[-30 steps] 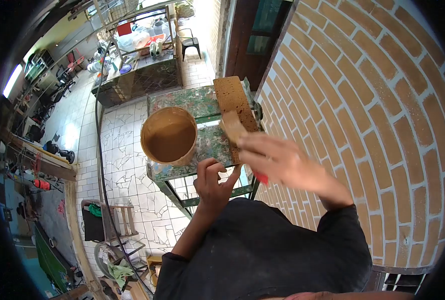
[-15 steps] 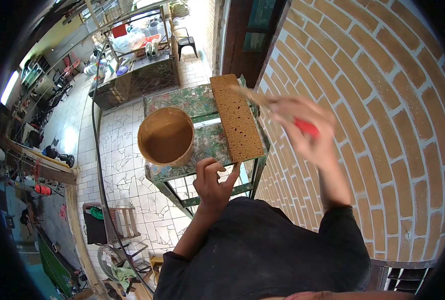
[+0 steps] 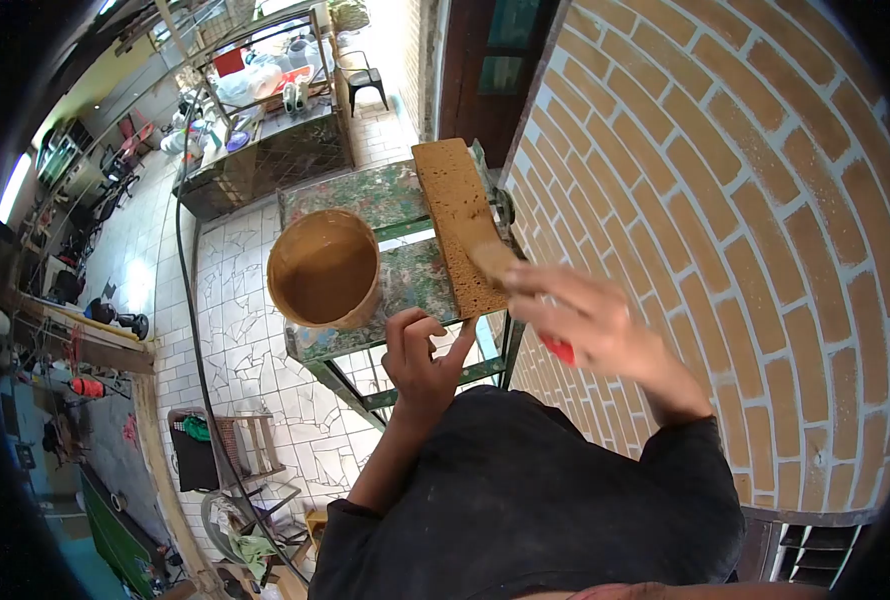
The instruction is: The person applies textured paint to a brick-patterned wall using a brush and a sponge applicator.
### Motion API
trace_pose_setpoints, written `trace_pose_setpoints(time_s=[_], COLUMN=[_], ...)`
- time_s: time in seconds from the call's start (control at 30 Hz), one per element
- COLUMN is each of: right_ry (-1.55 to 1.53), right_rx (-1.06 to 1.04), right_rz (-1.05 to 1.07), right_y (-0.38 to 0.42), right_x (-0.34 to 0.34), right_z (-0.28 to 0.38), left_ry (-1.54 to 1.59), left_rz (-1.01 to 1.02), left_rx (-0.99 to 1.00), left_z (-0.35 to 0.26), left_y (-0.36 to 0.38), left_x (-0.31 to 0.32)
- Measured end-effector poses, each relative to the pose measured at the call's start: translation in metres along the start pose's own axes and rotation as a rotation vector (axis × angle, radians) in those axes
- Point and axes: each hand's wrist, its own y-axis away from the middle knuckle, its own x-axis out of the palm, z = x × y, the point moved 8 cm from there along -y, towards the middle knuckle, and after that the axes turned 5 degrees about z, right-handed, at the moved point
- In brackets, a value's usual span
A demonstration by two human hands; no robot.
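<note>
A long tan perforated brick slab [image 3: 459,215] lies on a paint-stained green scaffold platform [image 3: 365,200]. My right hand [image 3: 585,325] grips a red-handled paintbrush [image 3: 510,280] whose bristles rest on the slab's near end. My left hand [image 3: 423,362] holds the slab's near corner with fingertips on its edge. A round bucket [image 3: 323,270] of brown paint stands on the platform, left of the slab.
A tan brick wall [image 3: 745,200] with white joints curves close on the right. Far below lie a tiled floor [image 3: 255,340], a black hose [image 3: 190,300], cluttered benches and a black chair [image 3: 365,75].
My right hand swung the brush up off the slab toward the wall, then came back down onto the slab's near end. My left hand stayed at the slab's corner.
</note>
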Motion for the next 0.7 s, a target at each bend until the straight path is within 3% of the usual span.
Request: trace_pose_setpoints(time_s=[0.23, 0.33, 0.4, 0.47, 0.53, 0.7], right_ry=[-0.105, -0.439, -0.181, -0.338, -0.443, -0.158], right_rx=[-0.06, 0.202, 0.274, 0.472, 0.553, 0.595], right_rz=[0.085, -0.344, -0.577, -0.785, -0.846, -0.738], right_y=[0.036, 0.053, 0.041, 0.028, 0.017, -0.026], right_x=[-0.031, -0.052, -0.069, -0.063, -0.048, -0.021], right_z=[0.047, 0.017, 0.004, -0.031, -0.076, -0.122], left_ry=[0.018, 0.022, 0.011, 0.009, 0.004, 0.019], left_rz=[0.034, 0.028, 0.027, 0.027, 0.025, -0.007], left_rx=[-0.022, -0.014, -0.004, -0.01, -0.013, -0.01], left_z=[0.002, 0.001, -0.002, -0.002, -0.001, -0.001], left_y=[0.002, 0.001, -0.001, 0.0, 0.001, 0.001], left_x=[0.002, 0.002, 0.001, 0.0, 0.001, 0.0])
